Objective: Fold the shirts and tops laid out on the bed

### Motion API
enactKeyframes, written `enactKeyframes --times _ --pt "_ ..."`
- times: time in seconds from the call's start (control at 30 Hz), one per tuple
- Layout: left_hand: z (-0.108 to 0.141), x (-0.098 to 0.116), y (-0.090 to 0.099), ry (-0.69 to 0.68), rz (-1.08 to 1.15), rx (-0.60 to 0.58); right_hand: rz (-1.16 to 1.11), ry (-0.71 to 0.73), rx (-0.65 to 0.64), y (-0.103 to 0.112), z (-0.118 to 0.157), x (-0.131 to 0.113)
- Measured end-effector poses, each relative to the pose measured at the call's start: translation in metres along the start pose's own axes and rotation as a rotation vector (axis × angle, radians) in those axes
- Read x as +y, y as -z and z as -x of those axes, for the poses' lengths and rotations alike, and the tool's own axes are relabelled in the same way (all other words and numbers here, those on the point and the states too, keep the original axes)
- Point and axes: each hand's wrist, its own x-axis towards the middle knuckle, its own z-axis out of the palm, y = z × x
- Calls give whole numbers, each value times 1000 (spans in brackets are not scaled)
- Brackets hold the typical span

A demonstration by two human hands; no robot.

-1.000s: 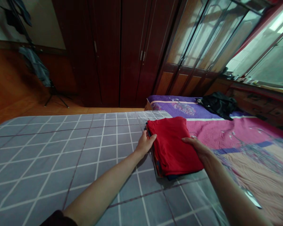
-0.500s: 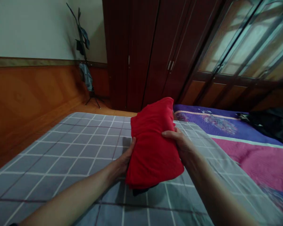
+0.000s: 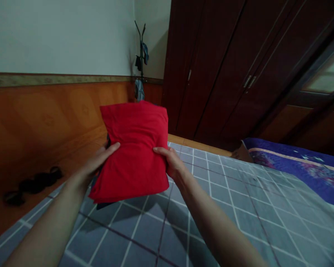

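A folded red garment [image 3: 136, 155] is held up above the grey checked bedsheet [image 3: 217, 193], its kind hidden by the folds. Dark cloth [image 3: 104, 205] peeks out beneath its lower left edge. My left hand [image 3: 101, 159] grips the left side, thumb on top and fingers underneath, out of sight. On the opposite side my right hand [image 3: 171, 159] holds it the same way, its thumb pressed on the red cloth. The bundle casts a shadow on the sheet below.
A dark red wardrobe [image 3: 208, 70] stands at the back. Beside it is a coat rack [image 3: 141, 55] with things hung on it. Dark objects [image 3: 39, 181] lie on the floor at left. A purple flowered cover [image 3: 292, 159] lies at right.
My view has turned left. Both hands have carried the red bundle leftward, toward the wall side of the bed, and more of its top face shows.
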Motion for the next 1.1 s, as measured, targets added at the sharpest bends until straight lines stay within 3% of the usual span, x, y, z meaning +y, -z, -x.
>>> enactKeyframes --times 0.1,0.17,0.4,0.47,0.53,0.6,0.67,0.77,0.93,1.1 --pt "-12 -42 7 109 -87 -93 80 -81 65 13 -11 46" --pt "-17 -59 7 179 -101 -143 115 -101 76 23 -13 63" --pt "-16 -52 11 241 -60 -263 147 -205 80 47 -17 64" --pt "-19 -62 17 209 -251 -175 193 -184 68 51 -21 67" --pt "-25 -75 23 154 -475 -2 260 -152 47 55 -25 71" --pt "-32 -82 25 17 -633 149 320 -115 35 57 -27 75" --pt "-39 -78 20 -176 -721 168 357 -60 50 59 -28 78" --pt "-49 -55 5 -392 -823 63 366 25 96 59 -28 81" --pt "-64 -24 -24 -447 -938 -145 358 102 137 59 -27 84" --pt "-70 -27 -41 -449 -1098 -175 311 101 137 59 -27 86"
